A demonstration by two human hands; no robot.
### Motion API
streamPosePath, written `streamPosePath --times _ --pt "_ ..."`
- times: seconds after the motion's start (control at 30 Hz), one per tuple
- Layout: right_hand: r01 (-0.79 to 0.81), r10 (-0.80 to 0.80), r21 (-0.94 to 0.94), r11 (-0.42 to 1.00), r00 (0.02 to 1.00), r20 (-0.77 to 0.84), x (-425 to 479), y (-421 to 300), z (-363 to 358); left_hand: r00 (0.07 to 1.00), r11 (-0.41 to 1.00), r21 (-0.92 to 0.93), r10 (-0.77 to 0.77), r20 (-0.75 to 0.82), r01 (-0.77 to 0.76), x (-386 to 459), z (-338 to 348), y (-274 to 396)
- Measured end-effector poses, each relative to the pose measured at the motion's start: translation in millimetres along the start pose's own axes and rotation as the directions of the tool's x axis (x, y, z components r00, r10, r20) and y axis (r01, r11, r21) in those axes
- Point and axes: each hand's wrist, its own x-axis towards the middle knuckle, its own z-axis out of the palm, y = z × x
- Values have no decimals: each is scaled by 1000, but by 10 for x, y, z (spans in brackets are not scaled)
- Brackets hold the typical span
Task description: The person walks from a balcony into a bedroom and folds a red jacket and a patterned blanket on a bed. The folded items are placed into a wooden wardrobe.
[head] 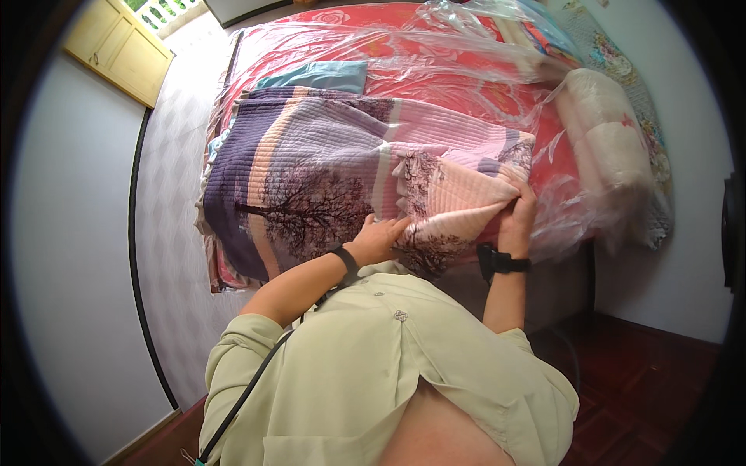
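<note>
A quilted bedspread point(326, 151) with purple, pink and peach stripes and dark tree prints lies partly folded over the near part of a bed. My right hand point(518, 207) grips its near right corner, where a peach-coloured part is folded over and slightly raised. My left hand point(382, 237) rests on the near edge, by a ruffled seam; its fingertips are against the cloth, and whether they pinch it cannot be told. Black bands circle both wrists.
Clear plastic sheeting point(443, 76) covers the red bed surface. A folded teal cloth point(326, 76) lies behind the bedspread. At the right are a plastic-wrapped cream bundle point(606, 128) and a floral quilted cloth point(653, 134) by the wall. A yellow wooden door point(119, 46) stands at the upper left.
</note>
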Motion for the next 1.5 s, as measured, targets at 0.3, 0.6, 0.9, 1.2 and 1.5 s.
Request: streamPosePath --times 0.3,0.6,0.9,1.2,1.5 --pt "-18 -412 -970 -241 907 85 293 -3 -1029 929 945 -139 252 -271 -296 -128 122 -150" --pt "339 248 -913 -229 927 282 988 578 -706 958 976 -90 214 190 -200 -10 135 301" --pt "243 355 -951 -189 920 165 1150 954 -1 951 938 -308 230 208 -159 -54 348 54" --pt "142 583 -812 566 627 516 -31 576 93 931 946 -109 271 -245 -304 -104 -19 234" --pt "455 451 -750 480 605 656 -843 -434 652 647 808 -48 433 -628 -587 137 -854 804"
